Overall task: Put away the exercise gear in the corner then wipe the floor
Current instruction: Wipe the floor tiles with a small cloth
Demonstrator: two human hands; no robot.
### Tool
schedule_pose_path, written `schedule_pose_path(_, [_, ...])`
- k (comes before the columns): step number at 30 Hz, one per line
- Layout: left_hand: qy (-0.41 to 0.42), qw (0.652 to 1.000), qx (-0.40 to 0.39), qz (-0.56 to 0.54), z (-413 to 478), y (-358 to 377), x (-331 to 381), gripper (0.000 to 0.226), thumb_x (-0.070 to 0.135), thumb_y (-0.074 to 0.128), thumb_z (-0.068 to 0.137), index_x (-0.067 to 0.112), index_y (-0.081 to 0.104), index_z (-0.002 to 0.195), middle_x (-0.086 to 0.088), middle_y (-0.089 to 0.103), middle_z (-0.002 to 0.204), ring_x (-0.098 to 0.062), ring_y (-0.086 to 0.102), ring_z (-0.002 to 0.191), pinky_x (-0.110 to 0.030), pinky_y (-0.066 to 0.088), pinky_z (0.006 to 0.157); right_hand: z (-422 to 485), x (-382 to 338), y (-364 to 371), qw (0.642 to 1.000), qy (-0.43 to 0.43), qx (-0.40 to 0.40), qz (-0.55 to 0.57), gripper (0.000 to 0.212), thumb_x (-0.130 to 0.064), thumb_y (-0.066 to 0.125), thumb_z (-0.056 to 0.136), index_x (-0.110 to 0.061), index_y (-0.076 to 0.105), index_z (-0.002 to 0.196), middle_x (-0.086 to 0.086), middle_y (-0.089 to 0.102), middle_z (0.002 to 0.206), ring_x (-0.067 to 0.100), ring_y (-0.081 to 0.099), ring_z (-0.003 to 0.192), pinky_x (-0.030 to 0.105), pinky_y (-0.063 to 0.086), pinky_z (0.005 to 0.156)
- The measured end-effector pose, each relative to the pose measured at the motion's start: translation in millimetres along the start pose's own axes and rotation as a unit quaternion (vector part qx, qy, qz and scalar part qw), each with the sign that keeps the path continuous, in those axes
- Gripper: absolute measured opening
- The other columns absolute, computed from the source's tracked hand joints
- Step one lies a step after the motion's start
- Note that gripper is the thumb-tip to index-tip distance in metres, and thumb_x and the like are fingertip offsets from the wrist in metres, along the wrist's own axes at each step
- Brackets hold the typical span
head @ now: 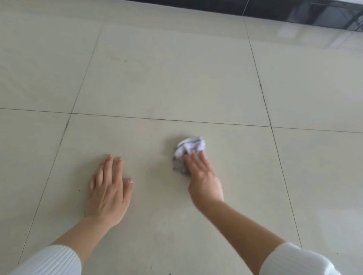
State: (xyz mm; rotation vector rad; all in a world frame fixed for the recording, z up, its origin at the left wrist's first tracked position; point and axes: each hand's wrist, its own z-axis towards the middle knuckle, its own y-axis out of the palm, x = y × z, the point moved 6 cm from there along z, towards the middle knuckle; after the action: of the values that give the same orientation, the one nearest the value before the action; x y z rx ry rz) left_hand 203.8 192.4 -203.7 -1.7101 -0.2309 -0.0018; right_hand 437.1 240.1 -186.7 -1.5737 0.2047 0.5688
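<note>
Head view looks down on the pale tiled floor (179, 79), where I judge I am in the wiping half of the job; no exercise gear shows anywhere in view. My left hand (108, 188) lies flat on the tile at about 7 o'clock from the middle of the picture, fingers straight and released, holding nothing, simply propping me. My right hand (201, 175), at about 5 o'clock, presses down on the crumpled cloth (189, 147), which sticks out white past my fingertips toward 12 o'clock, with a greyer part under the palm. The fingers look stretched out over it rather than clenched, though motion blur softens them and the thumb is hidden. To wipe well I should keep the palm's weight over the cloth, not just the fingertips, and open the wad out so more of it meets the tile. Overlapping strokes should run along the grout lines (169, 119). Faint smudges (125, 61) on the far tile at 11 o'clock need a pass, before the dark skirting (203, 3) at 12 o'clock.
</note>
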Motion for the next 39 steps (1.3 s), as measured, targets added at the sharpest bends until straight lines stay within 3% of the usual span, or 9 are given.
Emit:
schedule_pose_path(5, [-0.051, 0.998, 0.039, -0.020, 24, -11, -6, 0.060, 0.044, 0.025, 0.089, 0.013, 0.047, 0.135, -0.014, 0.042, 0.142, -0.035, 0.043, 0.119, -0.050, 0.037, 0.086, -63, -60, 42, 0.921, -0.353, -0.163, -0.032, 0.055, -0.004, 0.041, 0.083, -0.015, 0.051, 0.137, 0.004, 0.047, 0.145, 0.026, 0.036, 0.139, 0.037, 0.029, 0.115])
schedule_pose_path(8, [-0.064, 0.996, 0.052, -0.032, 42, -12, -16, 0.060, 0.043, 0.028, 0.093, 0.010, 0.040, 0.141, -0.016, 0.033, 0.150, -0.037, 0.035, 0.131, -0.053, 0.035, 0.097, -36, -39, 34, 0.893, -0.409, -0.178, -0.054, 0.054, -0.004, 0.042, 0.084, -0.017, 0.054, 0.135, 0.002, 0.047, 0.145, 0.022, 0.037, 0.138, 0.034, 0.026, 0.116])
schedule_pose_path(12, [-0.050, 0.998, 0.039, -0.018, 59, -6, -36, 0.070, 0.050, 0.018, 0.093, 0.008, 0.026, 0.149, -0.016, 0.016, 0.158, -0.031, 0.014, 0.146, -0.049, 0.021, 0.114, 58, 53, -22, 0.995, -0.086, -0.023, -0.033, 0.069, 0.007, 0.036, 0.077, -0.019, 0.049, 0.139, 0.001, 0.041, 0.148, 0.024, 0.035, 0.139, 0.045, 0.031, 0.113])
schedule_pose_path(15, [-0.032, 0.999, 0.037, -0.014, 59, -5, -41, 0.074, 0.052, 0.014, 0.092, 0.007, 0.027, 0.149, -0.016, 0.019, 0.157, -0.030, 0.018, 0.145, -0.047, 0.023, 0.114, 101, 103, -51, 0.983, 0.177, 0.034, -0.020, 0.074, 0.008, 0.037, 0.080, -0.025, 0.036, 0.147, -0.005, 0.026, 0.157, 0.017, 0.017, 0.146, 0.040, 0.034, 0.109])
schedule_pose_path(18, [-0.042, 0.997, 0.051, -0.029, 60, -11, -41, 0.067, 0.048, 0.021, 0.092, 0.010, 0.036, 0.145, -0.013, 0.030, 0.154, -0.032, 0.031, 0.138, -0.049, 0.030, 0.107, 139, 83, -42, 0.973, 0.225, 0.056, -0.014, 0.072, 0.004, 0.037, 0.080, -0.023, 0.034, 0.147, -0.004, 0.028, 0.155, 0.019, 0.014, 0.145, 0.039, 0.040, 0.102])
schedule_pose_path(23, [-0.038, 0.992, 0.111, -0.044, 91, -30, -62, 0.059, 0.041, 0.024, 0.092, 0.009, 0.043, 0.139, -0.014, 0.040, 0.146, -0.035, 0.039, 0.128, -0.049, 0.032, 0.103, 130, -51, 32, 0.997, -0.076, -0.006, 0.031, 0.059, 0.001, 0.035, 0.080, -0.013, 0.055, 0.134, 0.004, 0.047, 0.145, 0.027, 0.033, 0.140, 0.038, 0.034, 0.112])
schedule_pose_path(29, [-0.045, 0.989, 0.131, -0.059, 138, -32, -78, 0.063, 0.038, 0.025, 0.092, 0.001, 0.039, 0.141, -0.024, 0.029, 0.151, -0.038, 0.026, 0.140, -0.046, 0.021, 0.115, 85, -98, 68, 0.901, -0.400, -0.165, 0.020, 0.055, 0.001, 0.047, 0.076, -0.013, 0.061, 0.127, 0.005, 0.056, 0.137, 0.026, 0.046, 0.132, 0.030, 0.027, 0.115])
schedule_pose_path(34, [-0.039, 0.992, 0.099, -0.064, 159, -28, -87, 0.063, 0.041, 0.020, 0.094, 0.010, 0.029, 0.148, -0.019, 0.017, 0.157, -0.033, 0.013, 0.146, -0.043, 0.012, 0.119, 199, 0, 14, 0.991, -0.134, -0.026, -0.008, 0.055, -0.010, 0.032, 0.086, -0.018, 0.053, 0.136, 0.008, 0.045, 0.146, 0.029, 0.040, 0.136, 0.031, 0.021, 0.112])
schedule_pose_path(39, [-0.104, 0.979, 0.153, -0.089, 178, -42, -91, 0.047, 0.035, 0.033, 0.097, 0.017, 0.043, 0.139, -0.015, 0.037, 0.143, -0.038, 0.032, 0.124, -0.053, 0.029, 0.102, 256, 45, -19, 0.986, 0.158, 0.037, -0.034, 0.061, 0.000, 0.038, 0.085, -0.020, 0.041, 0.143, 0.005, 0.034, 0.151, 0.027, 0.028, 0.140, 0.037, 0.030, 0.111])
